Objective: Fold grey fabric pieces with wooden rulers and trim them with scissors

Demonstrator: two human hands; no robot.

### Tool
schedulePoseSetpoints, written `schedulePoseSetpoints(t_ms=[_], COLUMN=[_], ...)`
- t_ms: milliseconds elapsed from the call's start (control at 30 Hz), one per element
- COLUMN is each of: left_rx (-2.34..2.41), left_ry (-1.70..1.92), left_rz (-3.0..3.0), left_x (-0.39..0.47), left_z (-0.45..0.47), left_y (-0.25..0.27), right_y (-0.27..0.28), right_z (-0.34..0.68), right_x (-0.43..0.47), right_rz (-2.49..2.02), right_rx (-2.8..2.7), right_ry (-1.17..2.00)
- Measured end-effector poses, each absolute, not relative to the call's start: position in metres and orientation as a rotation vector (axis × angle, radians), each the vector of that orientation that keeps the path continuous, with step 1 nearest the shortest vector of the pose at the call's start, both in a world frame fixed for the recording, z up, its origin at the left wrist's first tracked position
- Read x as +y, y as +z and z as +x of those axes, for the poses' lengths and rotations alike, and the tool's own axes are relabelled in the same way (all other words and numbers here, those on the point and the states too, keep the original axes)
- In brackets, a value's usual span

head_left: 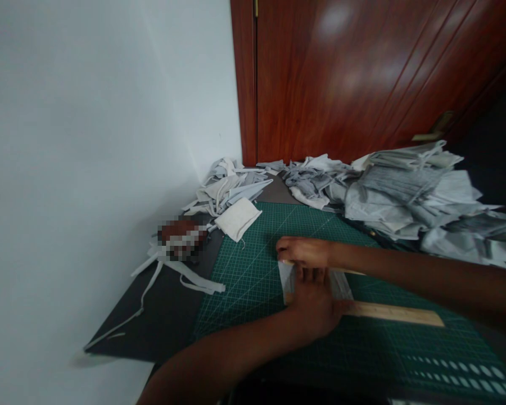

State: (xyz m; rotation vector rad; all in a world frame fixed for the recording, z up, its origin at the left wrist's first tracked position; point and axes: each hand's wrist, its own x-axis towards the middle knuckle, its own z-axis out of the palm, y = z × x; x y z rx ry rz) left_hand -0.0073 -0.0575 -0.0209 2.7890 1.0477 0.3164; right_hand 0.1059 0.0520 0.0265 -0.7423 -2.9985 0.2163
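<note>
A piece of thin grey-white fabric (pixel 340 285) lies on the green cutting mat (pixel 253 264), largely covered by my hands. My left hand (pixel 314 304) rests flat on it, fingers stretched toward the far side. Its thumb presses a wooden ruler (pixel 400 314), which crosses the fabric's near part and sticks out to the right. My right hand (pixel 306 250) is at the fabric's far edge with its fingers curled down. Under that hand and wrist, a narrow light-wood strip (pixel 355 272) shows in part. Whatever the right fingers grip is hidden.
Heaped grey and white fabric pieces (pixel 409 191) line the right and back. A smaller pile (pixel 230 185) sits by the wall, near a folded white cloth (pixel 238 218). Loose strips (pixel 194 279) and a blurred-out reddish item (pixel 181 237) lie left. A wooden door (pixel 341 79) stands behind.
</note>
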Motion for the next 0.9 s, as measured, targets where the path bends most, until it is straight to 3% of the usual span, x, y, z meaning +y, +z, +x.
schedulePoseSetpoints(t_ms=[400, 533, 733, 900], left_rx=[1.029, 1.025, 1.039, 1.050], left_ry=[0.380, 0.424, 0.421, 0.365], left_rz=[2.851, 2.863, 2.846, 2.848], left_x=[-0.056, -0.057, -0.053, -0.051], left_z=[-0.007, -0.007, -0.004, -0.002], left_y=[-0.027, -0.027, -0.025, -0.024], right_y=[0.031, 0.037, 0.043, 0.024], right_z=[0.124, 0.131, 0.150, 0.162], right_x=[0.031, -0.005, -0.078, -0.136], right_rz=[-0.998, -1.123, -1.064, -1.150], right_rx=[-2.542, -1.884, -0.983, -0.607], right_ry=[0.130, 0.371, 1.008, 1.070])
